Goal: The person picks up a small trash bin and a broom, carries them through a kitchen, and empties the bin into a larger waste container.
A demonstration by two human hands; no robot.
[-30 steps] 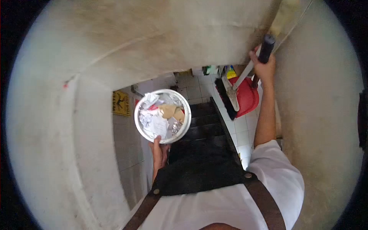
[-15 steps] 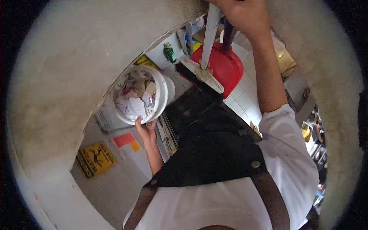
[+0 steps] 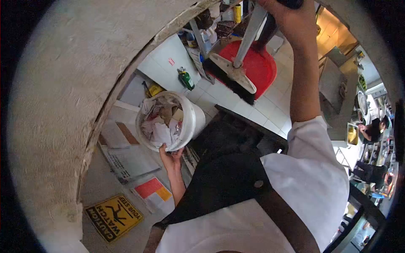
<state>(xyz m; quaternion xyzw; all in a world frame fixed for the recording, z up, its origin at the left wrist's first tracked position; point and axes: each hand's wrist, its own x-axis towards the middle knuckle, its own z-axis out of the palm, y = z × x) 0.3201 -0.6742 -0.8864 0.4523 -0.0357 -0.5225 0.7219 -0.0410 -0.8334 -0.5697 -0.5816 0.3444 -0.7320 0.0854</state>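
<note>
My left hand [image 3: 172,160] grips the lower rim of a white bucket [image 3: 195,121], which is tipped so its opening faces me. Crumpled paper and other waste [image 3: 162,126] fill the bucket. My right hand [image 3: 291,19], raised at the top of the view, is closed around the upright handles of a broom [image 3: 232,76] and a red dustpan [image 3: 262,69]. The broom's black bristles hang in front of the dustpan. Where the fingers wrap the handles is partly cut off by the frame edge.
A rough wall edge [image 3: 118,71] curves close on the left. A yellow caution sign [image 3: 114,217] and papers are on the surface below. A green bottle-like object [image 3: 185,79] and shelves [image 3: 206,40] are ahead. Other people [image 3: 373,128] stand in a kitchen at far right.
The view has shifted, showing more of the kitchen at right and the shelves ahead. Bucket, broom and dustpan stay in the same hands and appear slightly further right in view.
</note>
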